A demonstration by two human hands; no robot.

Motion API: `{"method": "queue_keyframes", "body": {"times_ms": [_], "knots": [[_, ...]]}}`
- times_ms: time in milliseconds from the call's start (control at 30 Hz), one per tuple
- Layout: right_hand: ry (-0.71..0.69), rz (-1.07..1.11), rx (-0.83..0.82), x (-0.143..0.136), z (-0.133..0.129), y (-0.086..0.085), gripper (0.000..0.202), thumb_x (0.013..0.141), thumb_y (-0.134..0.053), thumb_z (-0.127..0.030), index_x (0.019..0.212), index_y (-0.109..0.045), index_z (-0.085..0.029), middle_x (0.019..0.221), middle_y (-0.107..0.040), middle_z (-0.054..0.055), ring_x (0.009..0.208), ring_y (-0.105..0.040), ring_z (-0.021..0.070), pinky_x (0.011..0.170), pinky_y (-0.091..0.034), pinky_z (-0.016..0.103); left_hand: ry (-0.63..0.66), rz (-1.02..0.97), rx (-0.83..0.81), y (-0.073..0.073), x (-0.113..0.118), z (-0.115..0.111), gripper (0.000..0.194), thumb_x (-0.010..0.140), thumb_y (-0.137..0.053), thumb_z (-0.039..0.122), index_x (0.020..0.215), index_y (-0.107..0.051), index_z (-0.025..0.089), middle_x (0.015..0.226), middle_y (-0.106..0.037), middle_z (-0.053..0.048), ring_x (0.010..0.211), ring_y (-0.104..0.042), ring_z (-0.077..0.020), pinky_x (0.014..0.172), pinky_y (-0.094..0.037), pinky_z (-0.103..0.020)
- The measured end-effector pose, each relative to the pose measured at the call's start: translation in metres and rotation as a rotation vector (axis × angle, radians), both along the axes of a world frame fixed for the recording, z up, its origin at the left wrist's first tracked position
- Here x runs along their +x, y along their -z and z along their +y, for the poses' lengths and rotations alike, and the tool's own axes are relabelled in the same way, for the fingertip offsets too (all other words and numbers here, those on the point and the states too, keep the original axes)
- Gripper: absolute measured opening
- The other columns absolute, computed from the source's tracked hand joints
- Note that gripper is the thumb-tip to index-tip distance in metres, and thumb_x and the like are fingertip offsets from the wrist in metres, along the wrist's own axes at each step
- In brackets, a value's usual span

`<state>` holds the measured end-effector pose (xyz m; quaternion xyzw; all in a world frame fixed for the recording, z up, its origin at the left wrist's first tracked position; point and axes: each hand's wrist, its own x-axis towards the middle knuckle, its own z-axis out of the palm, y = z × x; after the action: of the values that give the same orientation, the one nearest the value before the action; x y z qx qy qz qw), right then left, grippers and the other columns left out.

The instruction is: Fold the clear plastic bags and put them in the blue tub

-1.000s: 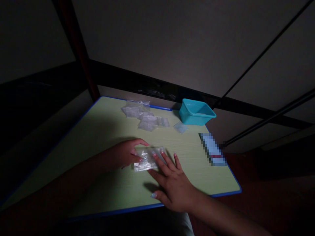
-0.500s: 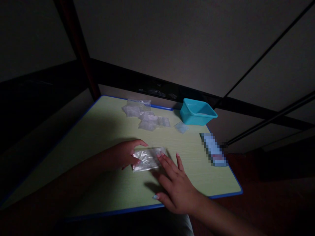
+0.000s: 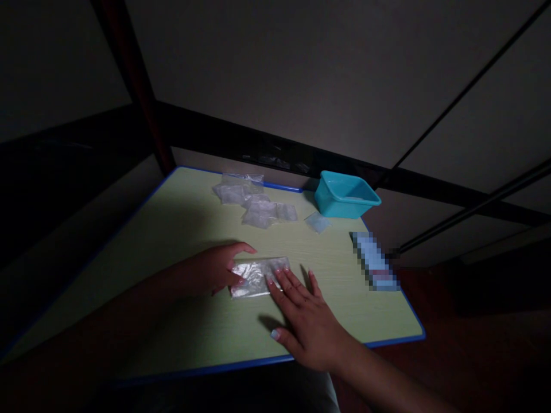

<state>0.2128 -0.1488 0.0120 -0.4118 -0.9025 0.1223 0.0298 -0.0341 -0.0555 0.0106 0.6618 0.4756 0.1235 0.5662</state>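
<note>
A clear plastic bag (image 3: 253, 278) lies in front of me on the pale green table, its surface shiny and wrinkled. My left hand (image 3: 221, 268) grips the bag's left edge; one digit rests on top of the plastic and another stretches out past the bag's upper corner. The lower fingers of that hand are partly hidden. My right hand (image 3: 307, 318) is open, with its fingers spread and the fingertips lying on the right part of the bag. Its thumb stands apart over the table.
Several clear plastic bags (image 3: 258, 206) lie loosely at the back of the table (image 3: 172, 241). A turquoise bin (image 3: 340, 201) stands at the back right corner, beside a small bluish packet (image 3: 318, 222). A blurred-out flat item (image 3: 374, 261) lies along the right edge.
My right hand's fingers have come down flatter on the bag, and the index finger now reaches onto its lower right part. My left hand has hardly moved.
</note>
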Motion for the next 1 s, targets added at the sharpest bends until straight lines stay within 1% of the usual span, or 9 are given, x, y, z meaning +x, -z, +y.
{"method": "queue_keyframes", "body": {"times_ms": [233, 300, 367, 467, 567, 633, 700, 833, 1000], "knots": [[0.025, 0.004, -0.025, -0.001, -0.001, 0.002, 0.070, 0.094, -0.034, -0.055, 0.150, -0.004, -0.027, 0.156, -0.005, 0.006, 0.143, 0.001, 0.0319, 0.109, 0.006, 0.064, 0.019, 0.032, 0.013, -0.007, -0.001, -0.001, 0.070, 0.068, -0.060, 0.034, 0.131, -0.036, 0.015, 0.053, -0.057, 0.006, 0.037, -0.042, -0.0117, 0.035, -0.026, -0.020], [0.025, 0.002, -0.021, -0.002, -0.001, 0.003, 0.069, 0.094, -0.034, -0.054, 0.150, -0.005, -0.026, 0.156, -0.004, 0.007, 0.143, 0.001, 0.0326, 0.108, 0.005, 0.064, 0.007, 0.067, 0.058, -0.013, -0.002, -0.001, 0.068, 0.072, -0.058, 0.038, 0.131, -0.036, 0.015, 0.055, -0.061, 0.004, 0.041, -0.047, -0.0139, 0.039, -0.030, -0.021], [0.025, -0.005, -0.014, -0.002, -0.001, 0.003, 0.069, 0.094, -0.033, -0.054, 0.150, -0.006, -0.026, 0.156, -0.003, 0.006, 0.143, 0.001, 0.0325, 0.108, 0.005, 0.064, -0.042, 0.133, 0.198, -0.019, -0.003, 0.000, 0.062, 0.076, -0.056, 0.043, 0.129, -0.041, 0.014, 0.057, -0.063, 0.002, 0.049, -0.054, -0.0169, 0.047, -0.036, -0.024], [0.031, -0.024, -0.012, -0.003, 0.000, 0.001, 0.067, 0.095, -0.030, -0.055, 0.150, -0.005, -0.027, 0.156, -0.002, 0.005, 0.143, 0.003, 0.0315, 0.108, 0.005, 0.064, -0.171, 0.285, 0.521, -0.027, -0.002, -0.002, 0.053, 0.081, -0.050, 0.049, 0.123, -0.050, 0.015, 0.062, -0.063, 0.001, 0.058, -0.058, -0.0194, 0.056, -0.041, -0.028], [0.052, -0.040, -0.025, -0.004, 0.000, -0.002, 0.066, 0.095, -0.027, -0.058, 0.150, -0.005, -0.029, 0.156, -0.002, 0.003, 0.143, 0.004, 0.0304, 0.108, 0.005, 0.064, -0.218, 0.330, 0.800, -0.030, 0.006, -0.012, 0.048, 0.087, -0.043, 0.048, 0.120, -0.054, 0.015, 0.087, -0.066, -0.006, 0.078, -0.062, -0.0231, 0.072, -0.047, -0.034], [0.058, -0.041, -0.035, -0.005, 0.000, -0.003, 0.066, 0.094, -0.027, -0.059, 0.150, -0.007, -0.029, 0.156, -0.003, 0.003, 0.143, 0.005, 0.0295, 0.108, 0.005, 0.064, -0.142, 0.301, 0.956, -0.029, 0.018, -0.026, 0.046, 0.089, -0.042, 0.044, 0.122, -0.054, 0.013, 0.112, -0.062, -0.013, 0.103, -0.058, -0.0273, 0.089, -0.045, -0.040], [0.060, -0.035, -0.038, -0.004, -0.001, -0.003, 0.066, 0.094, -0.030, -0.057, 0.150, -0.009, -0.029, 0.156, -0.003, 0.003, 0.143, 0.004, 0.0287, 0.108, 0.006, 0.064, -0.006, 0.273, 1.028, -0.027, 0.034, -0.045, 0.048, 0.091, -0.042, 0.040, 0.129, -0.049, 0.013, 0.131, -0.053, -0.015, 0.119, -0.050, -0.0280, 0.099, -0.040, -0.042], [0.052, -0.018, -0.031, -0.003, -0.002, 0.002, 0.068, 0.091, -0.043, -0.048, 0.149, -0.017, -0.025, 0.156, -0.011, 0.007, 0.143, -0.002, 0.0278, 0.109, 0.010, 0.060, 0.262, 0.325, 1.027, -0.015, 0.064, -0.075, 0.067, 0.089, -0.047, 0.050, 0.143, -0.032, 0.012, 0.151, -0.030, -0.016, 0.139, -0.025, -0.0293, 0.112, -0.026, -0.046], [0.058, 0.029, 0.020, -0.004, -0.002, 0.006, 0.064, 0.092, -0.042, -0.041, 0.149, -0.019, -0.023, 0.156, -0.010, 0.007, 0.144, -0.003, 0.0257, 0.111, 0.011, 0.058, 0.255, 0.420, 0.917, 0.000, 0.074, -0.076, 0.068, 0.093, -0.039, 0.051, 0.146, -0.024, 0.011, 0.153, -0.023, -0.016, 0.142, -0.015, -0.0288, 0.113, -0.023, -0.048]]}}
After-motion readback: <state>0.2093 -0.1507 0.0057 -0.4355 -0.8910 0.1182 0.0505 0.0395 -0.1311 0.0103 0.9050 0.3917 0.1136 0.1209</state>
